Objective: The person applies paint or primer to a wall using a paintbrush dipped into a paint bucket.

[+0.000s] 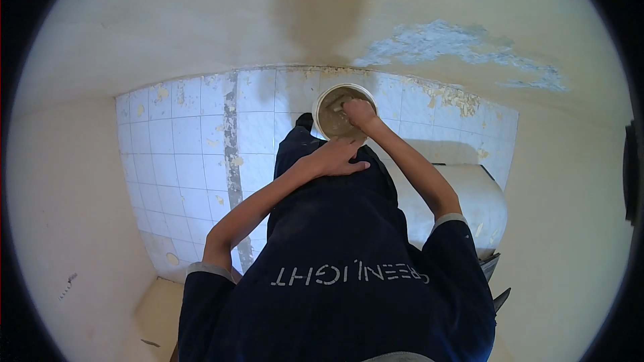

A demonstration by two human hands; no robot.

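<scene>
A round bucket point(317, 108) with a pale rim stands in front of me, with greyish-brown wet material inside. My right hand point(360, 113) reaches over its rim, fingers closed round a light-coloured tool point(339, 103) that lies against the material. The tool's kind cannot be made out, as the hand and the bucket's contents cover part of it. At the near side of the bucket is my left hand point(335, 157), its fingers stretched out at the rim and its thumb apart, above my dark clothing.
Pale tiles point(184, 135) with peeling patches and a grey strip point(233, 141) cover the floor. A wall point(201, 33) rises just beyond the bucket, with a bluish scraped patch point(443, 41). To the right stands a pale, rounded object point(463, 194).
</scene>
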